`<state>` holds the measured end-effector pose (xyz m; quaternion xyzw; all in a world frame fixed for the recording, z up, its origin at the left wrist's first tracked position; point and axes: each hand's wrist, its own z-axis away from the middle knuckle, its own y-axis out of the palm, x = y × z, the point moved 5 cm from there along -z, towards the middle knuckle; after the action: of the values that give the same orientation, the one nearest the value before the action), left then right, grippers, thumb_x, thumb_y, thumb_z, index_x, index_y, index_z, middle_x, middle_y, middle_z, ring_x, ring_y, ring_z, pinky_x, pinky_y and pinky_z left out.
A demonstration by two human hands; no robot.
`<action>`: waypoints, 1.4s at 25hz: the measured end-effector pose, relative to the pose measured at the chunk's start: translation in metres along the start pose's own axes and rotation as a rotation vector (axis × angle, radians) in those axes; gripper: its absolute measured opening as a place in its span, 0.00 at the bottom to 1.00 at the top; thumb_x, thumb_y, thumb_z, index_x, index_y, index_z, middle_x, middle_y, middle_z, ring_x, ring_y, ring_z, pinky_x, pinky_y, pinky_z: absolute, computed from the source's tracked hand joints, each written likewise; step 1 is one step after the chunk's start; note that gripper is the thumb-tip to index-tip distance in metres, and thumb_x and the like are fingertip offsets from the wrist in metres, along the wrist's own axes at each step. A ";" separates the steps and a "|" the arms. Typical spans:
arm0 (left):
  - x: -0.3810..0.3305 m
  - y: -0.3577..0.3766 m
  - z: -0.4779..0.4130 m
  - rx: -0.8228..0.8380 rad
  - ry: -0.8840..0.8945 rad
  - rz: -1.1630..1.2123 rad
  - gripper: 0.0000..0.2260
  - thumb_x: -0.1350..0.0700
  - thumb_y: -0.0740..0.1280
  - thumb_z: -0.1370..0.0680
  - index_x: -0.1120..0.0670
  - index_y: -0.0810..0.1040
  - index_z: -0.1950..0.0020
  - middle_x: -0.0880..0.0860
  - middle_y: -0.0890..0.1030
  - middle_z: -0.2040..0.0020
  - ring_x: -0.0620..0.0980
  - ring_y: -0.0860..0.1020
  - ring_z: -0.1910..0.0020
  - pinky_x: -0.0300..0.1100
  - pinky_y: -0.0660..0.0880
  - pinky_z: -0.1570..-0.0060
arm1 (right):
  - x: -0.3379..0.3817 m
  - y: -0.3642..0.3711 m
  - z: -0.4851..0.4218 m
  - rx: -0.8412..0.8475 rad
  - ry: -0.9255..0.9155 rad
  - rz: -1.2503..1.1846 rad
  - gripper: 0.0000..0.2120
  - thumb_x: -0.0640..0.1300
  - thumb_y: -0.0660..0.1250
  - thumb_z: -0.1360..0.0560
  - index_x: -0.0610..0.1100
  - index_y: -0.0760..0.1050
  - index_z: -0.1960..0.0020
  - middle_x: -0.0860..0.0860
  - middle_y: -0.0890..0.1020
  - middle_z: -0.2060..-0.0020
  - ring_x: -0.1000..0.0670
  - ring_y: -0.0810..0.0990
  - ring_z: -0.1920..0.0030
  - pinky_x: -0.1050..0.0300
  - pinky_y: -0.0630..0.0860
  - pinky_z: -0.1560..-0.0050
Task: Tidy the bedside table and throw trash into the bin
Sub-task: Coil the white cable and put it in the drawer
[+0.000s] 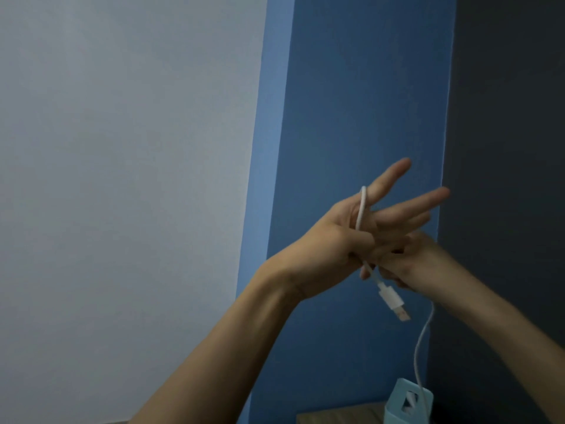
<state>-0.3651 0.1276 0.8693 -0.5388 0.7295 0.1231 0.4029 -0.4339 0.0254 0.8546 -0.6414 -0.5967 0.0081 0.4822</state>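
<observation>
Both hands are raised in front of the blue wall. A white charging cable [362, 209] loops over the fingers of my left hand [342, 240], whose fingers are stretched out and spread, thumb pressing the cable. The cable's USB plug [394, 302] dangles below the palm. My right hand [409, 264] sits just behind and right of the left, fingers closed on the cable. The rest of the cable hangs from it down toward the bottom edge.
A light blue box [400, 405] with a cut-out handle stands on a wooden bedside table [336, 416] at the bottom edge. Behind are a grey-white wall on the left, a blue wall section and a dark panel on the right.
</observation>
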 end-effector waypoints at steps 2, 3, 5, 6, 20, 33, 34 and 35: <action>0.001 -0.008 0.001 -0.044 -0.016 0.008 0.43 0.76 0.48 0.38 0.55 0.53 0.23 0.58 0.65 0.27 0.52 0.64 0.26 0.50 0.57 0.27 | 0.007 0.003 0.012 0.041 -0.032 0.043 0.16 0.50 0.66 0.28 0.40 0.77 0.69 0.54 0.74 0.77 0.55 0.72 0.73 0.61 0.71 0.66; 0.002 -0.012 0.000 -0.069 -0.031 -0.026 0.42 0.75 0.49 0.39 0.57 0.54 0.24 0.58 0.65 0.27 0.50 0.64 0.26 0.48 0.57 0.27 | 0.013 0.005 0.018 0.057 -0.072 0.070 0.20 0.53 0.66 0.28 0.38 0.77 0.69 0.53 0.72 0.79 0.55 0.69 0.76 0.65 0.68 0.70; 0.006 -0.021 -0.002 -0.097 -0.077 -0.125 0.40 0.74 0.50 0.38 0.60 0.57 0.25 0.58 0.66 0.26 0.48 0.64 0.26 0.45 0.59 0.27 | 0.030 0.003 0.033 0.078 -0.137 0.101 0.20 0.53 0.66 0.28 0.39 0.78 0.72 0.51 0.65 0.81 0.55 0.62 0.79 0.66 0.59 0.76; 0.009 -0.024 -0.002 -0.101 -0.109 -0.193 0.37 0.74 0.51 0.37 0.61 0.58 0.26 0.59 0.68 0.28 0.49 0.65 0.27 0.44 0.61 0.27 | 0.039 0.001 0.039 0.094 -0.175 0.145 0.18 0.51 0.67 0.29 0.44 0.79 0.74 0.50 0.64 0.81 0.55 0.60 0.79 0.66 0.58 0.77; 0.017 -0.019 -0.002 0.041 -0.099 -0.264 0.15 0.62 0.50 0.19 0.66 0.71 0.39 0.68 0.80 0.58 0.49 0.78 0.63 0.37 0.74 0.59 | 0.085 -0.054 0.062 -0.274 -0.454 0.273 0.03 0.49 0.75 0.37 0.54 0.82 0.68 0.59 0.84 0.70 0.57 0.82 0.69 0.58 0.76 0.66; 0.025 -0.019 0.004 -0.172 -0.205 -0.034 0.22 0.72 0.55 0.22 0.59 0.60 0.29 0.62 0.76 0.35 0.48 0.81 0.47 0.39 0.75 0.44 | 0.082 -0.043 0.068 -0.175 -0.366 0.743 0.13 0.64 0.65 0.38 0.56 0.77 0.71 0.65 0.66 0.82 0.64 0.67 0.78 0.65 0.61 0.76; 0.026 -0.021 0.005 -0.188 -0.186 0.000 0.24 0.74 0.53 0.23 0.59 0.59 0.28 0.61 0.73 0.32 0.50 0.80 0.42 0.40 0.75 0.42 | 0.080 -0.040 0.069 -0.173 -0.352 0.767 0.13 0.64 0.63 0.38 0.56 0.76 0.71 0.65 0.65 0.82 0.65 0.66 0.77 0.65 0.61 0.75; 0.026 -0.023 0.006 -0.173 -0.167 0.003 0.26 0.77 0.52 0.24 0.60 0.59 0.28 0.61 0.71 0.31 0.53 0.76 0.37 0.43 0.73 0.38 | 0.077 -0.039 0.069 -0.171 -0.342 0.764 0.13 0.64 0.62 0.38 0.57 0.75 0.71 0.64 0.66 0.82 0.64 0.66 0.77 0.64 0.64 0.74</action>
<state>-0.3445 0.1044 0.8526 -0.5583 0.6808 0.2307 0.4142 -0.4815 0.1200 0.8854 -0.8434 -0.3863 0.2428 0.2838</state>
